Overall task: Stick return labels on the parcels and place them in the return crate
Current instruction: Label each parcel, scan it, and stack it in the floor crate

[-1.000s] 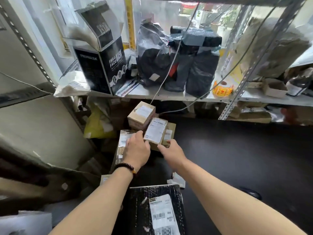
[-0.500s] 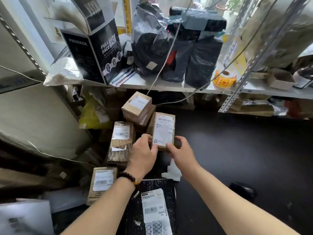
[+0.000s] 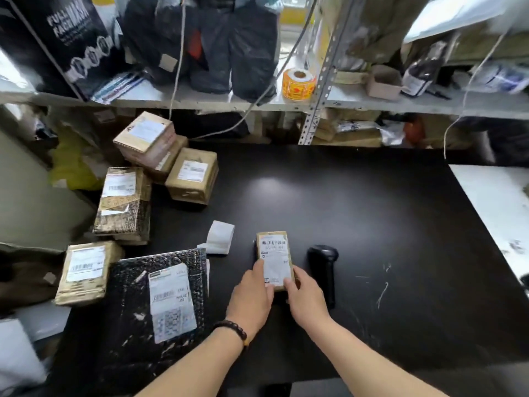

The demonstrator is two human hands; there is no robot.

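Note:
A small brown parcel [image 3: 274, 255] with a white shipping label lies on the black table [image 3: 357, 213], near its front. My left hand [image 3: 252, 299] grips the parcel's near left edge. My right hand [image 3: 305, 299] grips its near right corner. Several other labelled brown parcels [image 3: 192, 176] are heaped at the table's left. A black bubble mailer [image 3: 160, 299] with a white label lies at the front left. A roll of orange stickers [image 3: 298, 84] stands on the shelf behind. No crate is in view.
A black handheld scanner [image 3: 323, 267] lies just right of the parcel. A folded white slip [image 3: 219, 237] lies to its left. A metal shelf [image 3: 372, 100] with black bags, a black mask box and hanging cables runs along the back. A white surface [image 3: 498, 210] adjoins the table at right.
Both hands took the small labelled parcel from the heap at the left and brought it toward me and rightward onto the open black table. The camera view has shifted right.

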